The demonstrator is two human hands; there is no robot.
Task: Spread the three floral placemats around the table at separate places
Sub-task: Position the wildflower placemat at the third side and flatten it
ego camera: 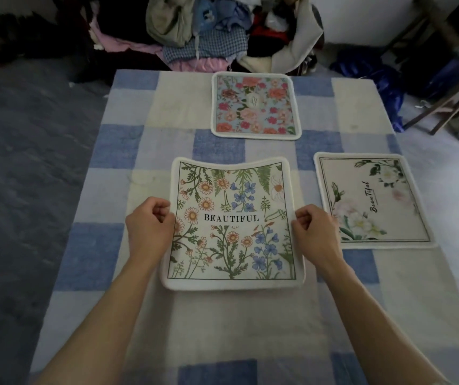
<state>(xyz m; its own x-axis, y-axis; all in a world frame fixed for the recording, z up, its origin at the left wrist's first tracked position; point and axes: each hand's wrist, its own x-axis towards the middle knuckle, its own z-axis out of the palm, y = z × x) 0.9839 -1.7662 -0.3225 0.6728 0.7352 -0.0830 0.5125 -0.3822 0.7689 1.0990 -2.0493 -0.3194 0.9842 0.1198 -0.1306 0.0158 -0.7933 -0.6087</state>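
"BEAUTIFUL" printed on near wildflower placemat (pixel 232 220) | script "Beautiful" on right white-flower placemat (pixel 373 200)

Three floral placemats on one checked table (pixel 145 140) — a wildflower mat (pixel 232 226) printed "BEAUTIFUL", a rose-patterned mat (pixel 254 105), a pale mat (pixel 371 201) with white blossoms. Two bare hands — left hand (pixel 149 227), right hand (pixel 316 232). One heap of clothes (pixel 206 31) beyond the far edge, one wooden chair (pixel 445 79) at the right.
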